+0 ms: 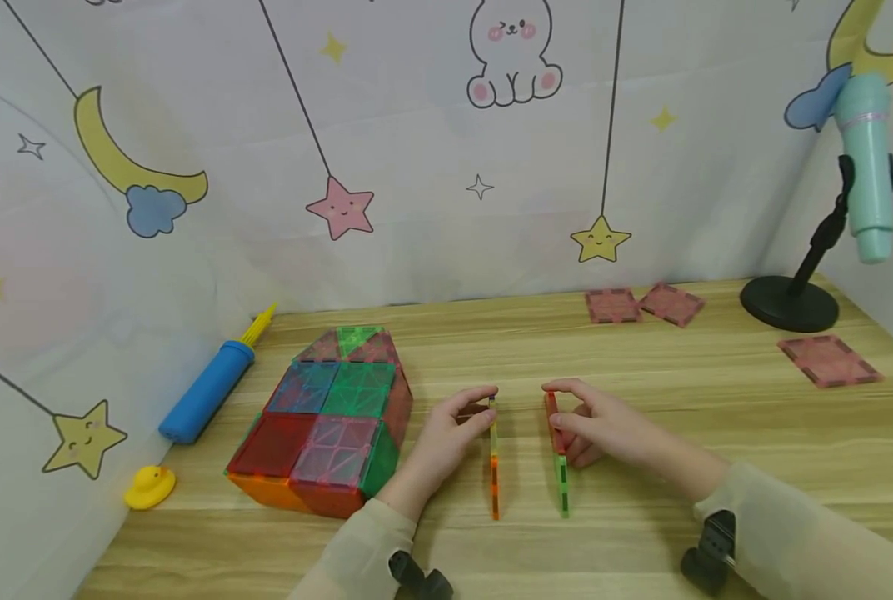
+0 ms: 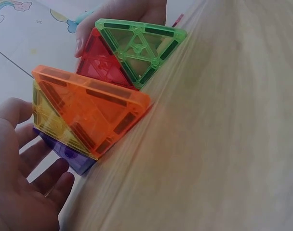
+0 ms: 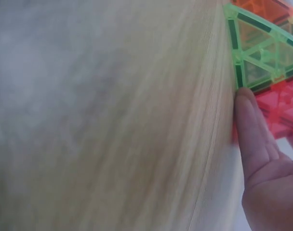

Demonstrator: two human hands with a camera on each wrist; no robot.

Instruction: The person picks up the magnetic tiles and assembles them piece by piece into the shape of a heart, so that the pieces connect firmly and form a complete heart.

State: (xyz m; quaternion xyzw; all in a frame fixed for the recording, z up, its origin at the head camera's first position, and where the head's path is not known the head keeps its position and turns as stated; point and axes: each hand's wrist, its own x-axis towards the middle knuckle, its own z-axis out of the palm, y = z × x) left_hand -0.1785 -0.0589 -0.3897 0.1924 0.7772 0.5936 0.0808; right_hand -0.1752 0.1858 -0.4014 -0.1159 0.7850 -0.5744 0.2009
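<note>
Two flat panels of clear triangular magnetic tiles stand on edge, side by side with a gap between. My left hand (image 1: 452,427) holds the left panel by its far upper end, index finger on top and thumb at the side. That panel joins an orange tile (image 2: 96,113), a yellow tile (image 2: 52,119) and a purple tile (image 2: 69,153). With finger and thumb, my right hand (image 1: 604,421) holds the other panel, a red tile (image 2: 102,62) joined to a green tile (image 2: 139,50). Right-hand fingers (image 3: 252,130) lie along the red tile's lower edge.
A tile-built box (image 1: 319,425) stands left of my left hand. Beyond it are a blue pump (image 1: 210,387) and a yellow rubber duck (image 1: 150,487). Pink square tiles (image 1: 613,306) lie at the back right, near a mint microphone (image 1: 866,167) on a black stand (image 1: 790,304).
</note>
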